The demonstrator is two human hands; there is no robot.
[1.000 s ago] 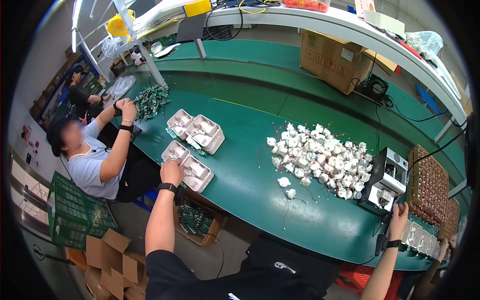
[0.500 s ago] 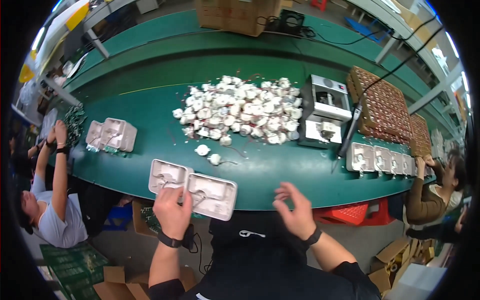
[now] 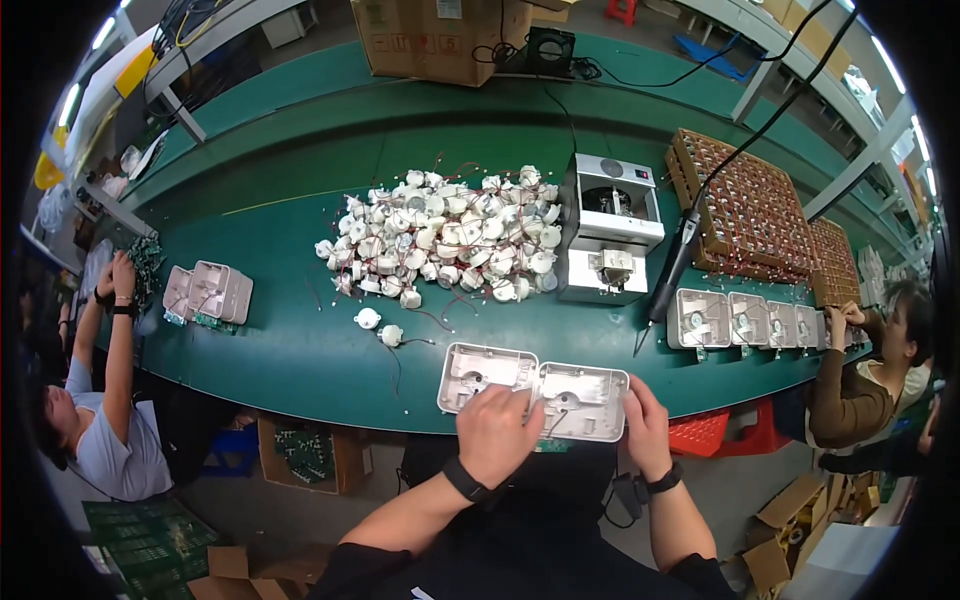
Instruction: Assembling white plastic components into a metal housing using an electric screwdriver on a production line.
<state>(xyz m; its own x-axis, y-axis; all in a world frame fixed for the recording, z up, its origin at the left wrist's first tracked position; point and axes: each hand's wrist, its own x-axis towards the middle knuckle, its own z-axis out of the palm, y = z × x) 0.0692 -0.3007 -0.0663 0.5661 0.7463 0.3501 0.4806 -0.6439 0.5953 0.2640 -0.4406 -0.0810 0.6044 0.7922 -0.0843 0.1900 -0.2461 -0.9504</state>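
Note:
Two white plastic housings, hollow side up, lie side by side at the near edge of the green table. My left hand (image 3: 497, 432) reaches over the left housing (image 3: 462, 372), its fingers closed at the walls where the two meet. With my right hand (image 3: 650, 428) I grip the outer right wall of the right housing (image 3: 590, 388). Wires and small parts show inside both housings, and a bit of green board sticks out under the right one. Beyond them lie two loose round white motors (image 3: 368, 319) with thin wires, in front of a large motor heap (image 3: 450, 235).
A white-and-black bench machine (image 3: 612, 230) stands right of the heap, beside a black hanging screwdriver (image 3: 680, 255). Brown trays of small parts (image 3: 740, 200) and a row of housings (image 3: 698, 318) sit at the right. More housings (image 3: 220, 292) stand left. Co-workers sit at both sides.
The two housings have moved right along the table edge with my left hand. My right hand, earlier apart and open, now grips the right housing's outer side. The view has shifted slightly.

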